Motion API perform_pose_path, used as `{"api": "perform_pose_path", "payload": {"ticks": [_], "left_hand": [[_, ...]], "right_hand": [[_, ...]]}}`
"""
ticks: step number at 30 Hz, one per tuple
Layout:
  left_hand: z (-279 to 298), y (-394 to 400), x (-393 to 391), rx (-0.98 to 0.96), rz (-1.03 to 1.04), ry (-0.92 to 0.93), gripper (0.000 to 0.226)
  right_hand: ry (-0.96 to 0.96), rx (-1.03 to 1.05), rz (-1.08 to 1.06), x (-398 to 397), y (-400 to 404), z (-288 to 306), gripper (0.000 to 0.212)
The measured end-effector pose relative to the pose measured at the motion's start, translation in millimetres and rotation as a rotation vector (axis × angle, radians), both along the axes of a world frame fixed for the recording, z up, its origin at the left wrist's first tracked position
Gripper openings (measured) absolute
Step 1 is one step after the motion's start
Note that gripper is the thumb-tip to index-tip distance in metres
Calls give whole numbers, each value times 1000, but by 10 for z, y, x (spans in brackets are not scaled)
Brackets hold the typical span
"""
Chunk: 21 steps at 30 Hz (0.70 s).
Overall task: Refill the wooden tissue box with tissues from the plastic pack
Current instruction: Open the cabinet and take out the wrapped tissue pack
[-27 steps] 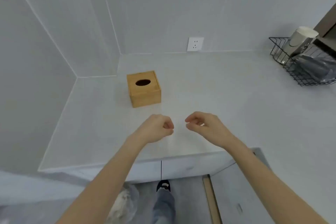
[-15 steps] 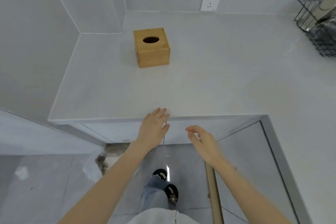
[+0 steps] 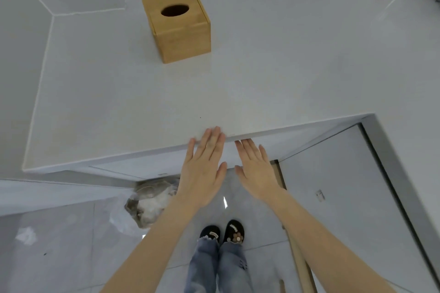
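Both hands flat and empty from what I can see. Left hand (image 3: 204, 169) is palm-down with fingers straight and close together, thumb splayed out to the side; its fingertips (image 3: 215, 132) overlap the front edge of the white counter (image 3: 119, 93), but I can't tell whether they actually touch it or just sit above it. Right hand (image 3: 258, 171) is just beside the left, thumbs near each other but apart, fingers extended and slightly fanned, tips ending just short of the counter edge in front of the cabinet face below. Nothing gripped in either one. The wooden tissue box (image 3: 177, 25) stands upright on the counter, well beyond the hands, toward the back-left near the wall corner; oval slot in the top shows dark, no tissue sticking out. On the floor under the counter, left of the left forearm, there's a crumpled clear plastic bag (image 3: 148, 200) with something white inside; I can't confirm what it holds. A cabinet door (image 3: 345, 197) stands open on the right. Feet in dark slippers (image 3: 222, 233) on the grey tile floor directly below the hands.
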<state>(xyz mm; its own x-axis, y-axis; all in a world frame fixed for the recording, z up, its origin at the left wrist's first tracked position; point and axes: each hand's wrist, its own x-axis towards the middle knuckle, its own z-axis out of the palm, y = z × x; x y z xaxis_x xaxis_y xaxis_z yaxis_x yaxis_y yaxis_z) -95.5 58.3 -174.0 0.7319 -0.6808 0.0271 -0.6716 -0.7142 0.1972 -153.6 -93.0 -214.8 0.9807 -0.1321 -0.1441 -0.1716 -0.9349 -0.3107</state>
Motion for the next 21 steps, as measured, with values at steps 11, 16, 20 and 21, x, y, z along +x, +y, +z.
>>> {"api": "perform_pose_path", "payload": {"ticks": [11, 16, 20, 21], "left_hand": [[-55, 28, 19, -43, -15, -34, 59], [-29, 34, 23, -38, -16, -33, 59], [10, 26, 28, -33, -22, -30, 59], [16, 24, 32, -32, -24, -29, 58]], "right_hand": [[-8, -206, -49, 188, 82, -119, 65], [-1, -176, -85, 207, 113, -90, 57], [-43, -140, -106, 38, 145, -66, 57], [-59, -141, -103, -35, 140, -52, 52]]}}
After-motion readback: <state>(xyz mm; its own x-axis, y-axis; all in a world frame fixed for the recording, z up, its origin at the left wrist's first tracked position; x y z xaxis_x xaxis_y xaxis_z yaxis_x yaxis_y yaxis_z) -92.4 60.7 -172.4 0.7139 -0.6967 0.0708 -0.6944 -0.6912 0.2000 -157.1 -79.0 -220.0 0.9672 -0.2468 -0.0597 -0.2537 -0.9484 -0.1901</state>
